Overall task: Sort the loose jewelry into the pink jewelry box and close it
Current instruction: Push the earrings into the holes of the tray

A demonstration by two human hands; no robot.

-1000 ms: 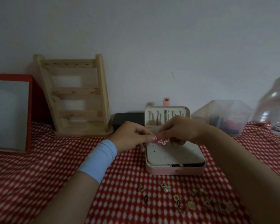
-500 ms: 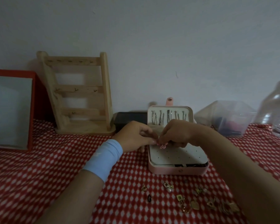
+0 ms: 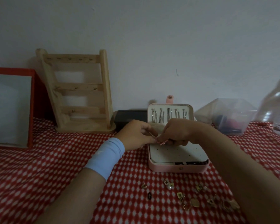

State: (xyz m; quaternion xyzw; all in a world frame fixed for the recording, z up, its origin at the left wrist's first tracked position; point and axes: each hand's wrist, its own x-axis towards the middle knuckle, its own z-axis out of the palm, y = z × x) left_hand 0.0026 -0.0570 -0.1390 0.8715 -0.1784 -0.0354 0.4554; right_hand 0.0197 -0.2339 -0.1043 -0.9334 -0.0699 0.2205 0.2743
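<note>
The pink jewelry box (image 3: 178, 169) stands open on the red checked cloth, its lid upright with several silver chains hanging inside. A white perforated panel (image 3: 176, 155) lies across the base. My right hand (image 3: 174, 133) pinches a small pink earring (image 3: 162, 143) at the panel's back left corner. My left hand (image 3: 136, 136), with a light blue wristband, meets it there, fingertips pinched at the same earring. Several loose gold pieces (image 3: 194, 202) lie on the cloth in front of the box.
A wooden jewelry stand (image 3: 78, 94) leans at the back left beside a red-framed mirror (image 3: 11, 107). A black box (image 3: 129, 118) sits behind my left hand. A clear plastic container (image 3: 228, 117) and a clear bottle (image 3: 276, 110) stand at the right.
Both hands have lowered the pink earring from above the panel down to its back left corner. The hands stay pressed together.
</note>
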